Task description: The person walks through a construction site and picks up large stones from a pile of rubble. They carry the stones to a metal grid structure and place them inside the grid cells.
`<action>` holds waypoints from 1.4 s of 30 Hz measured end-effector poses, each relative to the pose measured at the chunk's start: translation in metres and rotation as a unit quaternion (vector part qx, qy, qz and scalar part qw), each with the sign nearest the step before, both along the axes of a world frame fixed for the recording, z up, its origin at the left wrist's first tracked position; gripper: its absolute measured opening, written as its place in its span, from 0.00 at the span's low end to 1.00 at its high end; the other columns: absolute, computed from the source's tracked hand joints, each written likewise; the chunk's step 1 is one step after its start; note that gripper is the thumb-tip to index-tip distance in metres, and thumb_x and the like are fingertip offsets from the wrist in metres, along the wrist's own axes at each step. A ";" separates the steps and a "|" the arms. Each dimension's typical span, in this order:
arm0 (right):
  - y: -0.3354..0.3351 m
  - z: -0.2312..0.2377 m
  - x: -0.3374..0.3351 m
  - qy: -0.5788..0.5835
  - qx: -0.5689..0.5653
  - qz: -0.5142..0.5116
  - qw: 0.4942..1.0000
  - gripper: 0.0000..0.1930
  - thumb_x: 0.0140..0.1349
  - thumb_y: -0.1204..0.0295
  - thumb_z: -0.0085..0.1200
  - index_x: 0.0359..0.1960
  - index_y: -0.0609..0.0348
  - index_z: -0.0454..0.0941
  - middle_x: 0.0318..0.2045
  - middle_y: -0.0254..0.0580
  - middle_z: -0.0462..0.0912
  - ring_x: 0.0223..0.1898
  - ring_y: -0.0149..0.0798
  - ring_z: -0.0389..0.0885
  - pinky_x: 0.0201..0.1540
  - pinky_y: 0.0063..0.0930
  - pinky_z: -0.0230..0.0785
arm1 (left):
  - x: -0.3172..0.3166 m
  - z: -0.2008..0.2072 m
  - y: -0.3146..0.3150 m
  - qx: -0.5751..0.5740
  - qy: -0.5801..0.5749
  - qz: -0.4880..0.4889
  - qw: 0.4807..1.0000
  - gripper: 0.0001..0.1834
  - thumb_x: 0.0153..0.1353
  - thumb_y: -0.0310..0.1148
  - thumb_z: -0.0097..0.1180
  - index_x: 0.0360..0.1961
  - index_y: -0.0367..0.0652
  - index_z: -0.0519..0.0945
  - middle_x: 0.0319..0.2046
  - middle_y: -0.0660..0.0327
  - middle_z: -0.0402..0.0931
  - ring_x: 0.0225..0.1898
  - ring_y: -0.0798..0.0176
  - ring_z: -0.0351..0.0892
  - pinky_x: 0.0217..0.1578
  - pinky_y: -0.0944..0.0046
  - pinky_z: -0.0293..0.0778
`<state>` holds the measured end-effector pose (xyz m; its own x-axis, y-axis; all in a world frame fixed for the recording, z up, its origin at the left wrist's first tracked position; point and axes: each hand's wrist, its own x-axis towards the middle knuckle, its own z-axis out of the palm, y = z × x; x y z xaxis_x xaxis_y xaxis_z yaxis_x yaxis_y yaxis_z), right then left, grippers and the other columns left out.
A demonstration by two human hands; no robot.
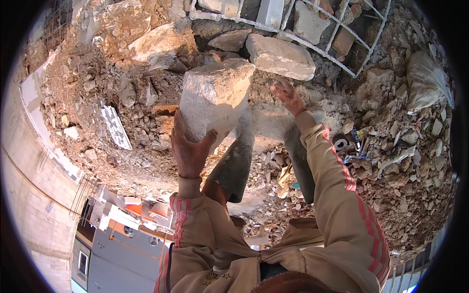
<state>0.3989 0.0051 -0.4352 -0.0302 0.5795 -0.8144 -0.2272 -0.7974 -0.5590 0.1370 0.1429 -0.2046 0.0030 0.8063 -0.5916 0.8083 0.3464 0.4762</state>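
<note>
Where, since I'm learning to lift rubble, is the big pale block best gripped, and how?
Probably by both long sides, one hand from each: the block looks too broad for one hand. The left hand grips only its near left corner; the right hand, off it, could approach from the right.

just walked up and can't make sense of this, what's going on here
A person is handling a big pale stone block amid rubble. Their left hand grips its near left end; their right hand is off the block, fingers curled, just below a flat stone slab. Beyond lies a metal grid. Whether the block rests on anything is hidden.
</note>
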 end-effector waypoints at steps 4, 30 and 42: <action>-0.003 0.041 -0.023 0.128 -0.081 -0.081 0.985 0.54 0.52 0.34 0.58 0.72 0.52 0.51 0.67 0.53 0.63 0.69 0.52 0.60 0.65 0.53 0.56 | -0.008 -0.007 -0.008 -0.135 -0.174 0.182 0.958 0.45 0.50 0.25 0.64 0.68 0.26 0.55 0.59 0.44 0.68 0.57 0.56 0.72 0.55 0.60 0.72; 0.150 0.075 0.008 -0.363 0.372 0.431 0.737 0.57 0.44 0.39 0.65 0.73 0.50 0.49 0.68 0.54 0.56 0.69 0.58 0.55 0.70 0.52 0.48 | 0.023 -0.094 0.093 0.217 0.096 -0.538 0.809 0.55 0.33 0.45 0.74 0.68 0.52 0.64 0.54 0.49 0.70 0.55 0.45 0.67 0.58 0.46 0.61; 0.160 -0.008 0.026 -0.381 0.490 0.470 0.628 0.21 0.68 0.57 0.48 0.57 0.52 0.74 0.52 0.45 0.79 0.51 0.48 0.79 0.50 0.39 0.75 | 0.023 -0.123 0.088 0.180 0.108 -0.568 0.795 0.56 0.36 0.50 0.75 0.67 0.46 0.62 0.54 0.47 0.71 0.56 0.47 0.69 0.58 0.48 0.60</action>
<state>0.4253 0.1654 -0.4432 -0.5517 0.8314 -0.0665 0.7170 0.4320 -0.5471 0.1597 0.2309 -0.3278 0.7811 0.4726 -0.4081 0.5780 -0.7946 0.1861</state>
